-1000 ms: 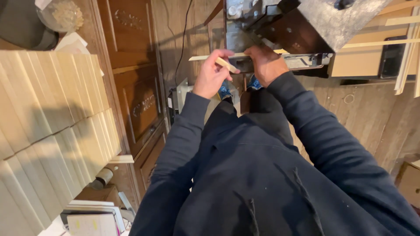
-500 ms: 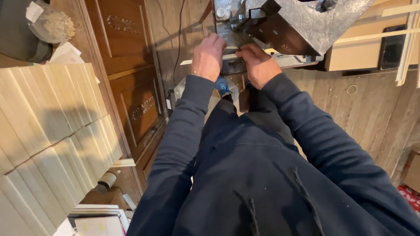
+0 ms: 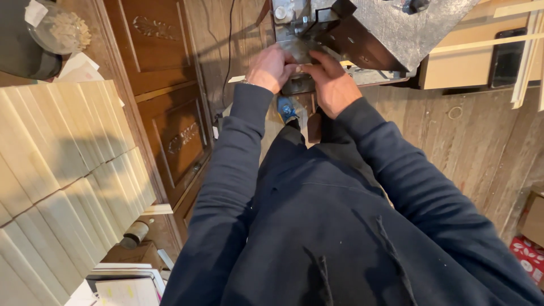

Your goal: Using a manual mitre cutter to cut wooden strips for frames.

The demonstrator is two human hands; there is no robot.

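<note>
My left hand and my right hand meet at the metal table of a grey machine straight ahead. Both press and grip a thin pale wooden strip. Its left end sticks out past my left wrist, and the rest is hidden under my fingers. My fingertips touch each other at the machine's front edge. Dark blue sleeves cover both arms.
Rows of pale wooden slats lie stacked on the left beside a dark carved cabinet door. A glass jar stands top left. Long wooden strips lean at the right over the plank floor. A red box sits at lower right.
My hands have moved the strip forward onto the machine table and closed together over it. The view has tilted further towards the machine.
</note>
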